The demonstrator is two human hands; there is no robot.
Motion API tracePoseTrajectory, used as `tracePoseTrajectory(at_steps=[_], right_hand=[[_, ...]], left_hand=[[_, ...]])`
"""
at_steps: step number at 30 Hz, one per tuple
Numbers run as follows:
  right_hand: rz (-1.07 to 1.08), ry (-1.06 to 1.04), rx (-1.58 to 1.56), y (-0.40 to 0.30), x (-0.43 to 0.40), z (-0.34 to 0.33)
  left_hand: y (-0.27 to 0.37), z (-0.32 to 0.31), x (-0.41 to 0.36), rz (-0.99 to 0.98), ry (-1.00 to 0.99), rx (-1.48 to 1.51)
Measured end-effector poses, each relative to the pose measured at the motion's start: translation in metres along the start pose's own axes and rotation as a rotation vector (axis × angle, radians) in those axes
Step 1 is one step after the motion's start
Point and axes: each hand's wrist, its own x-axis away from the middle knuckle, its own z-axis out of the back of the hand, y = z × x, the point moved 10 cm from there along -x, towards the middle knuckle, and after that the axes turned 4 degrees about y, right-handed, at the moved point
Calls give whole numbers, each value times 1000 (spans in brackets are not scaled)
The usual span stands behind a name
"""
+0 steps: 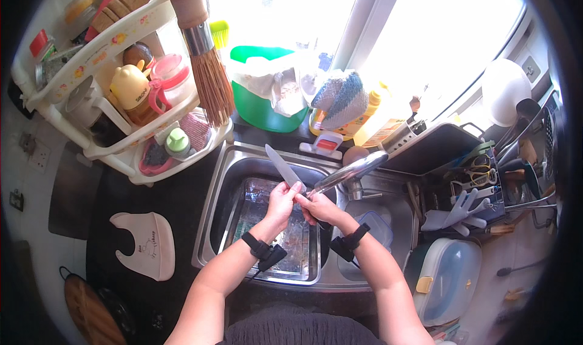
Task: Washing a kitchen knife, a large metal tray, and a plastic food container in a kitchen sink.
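Observation:
A kitchen knife (283, 165) points up and to the left over the left sink basin. My left hand (283, 202) pinches its blade near the handle end. My right hand (320, 206) is closed around the handle, which is mostly hidden by the fingers. Both hands are close together under the chrome faucet (350, 174). Below them, a rectangular metal tray (255, 199) lies in the steel sink (207, 217). Whether water is running cannot be told.
A silicone bib (157, 249) lies on the dark counter at left. A white rack (109, 147) with bottles and a hanging brush (212, 81) stand near. Behind the sink is a green tub (268, 122). A plastic container (378, 229) sits in the right basin; utensils crowd the right.

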Motion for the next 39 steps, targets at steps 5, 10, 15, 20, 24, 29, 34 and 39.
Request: tracePoseTrajectory(at_steps=[5, 10, 15, 20, 24, 29, 34, 39], right_hand=[[-19, -55, -325, 8, -3, 0], [137, -121, -388, -9, 6, -4], [147, 19, -421, -1, 3, 0], [72, 120, -361, 3, 1, 3], [-21, 206, -327, -1, 0, 6], [63, 161, -250, -1, -3, 3], [133, 23, -419, -2, 3, -10], [180, 29, -414, -1, 5, -3]], left_hand=[[-1, -9, -2, 65, -132, -8], [6, -9, 2, 77, -167, -31], [4, -9, 1, 19, -107, -25], [-3, -16, 5, 86, -191, -6], [-4, -11, 3, 71, -166, 1], [-3, -9, 2, 37, -124, 0], [3, -9, 7, 58, -140, 42], [0, -5, 4, -28, -105, 46]])
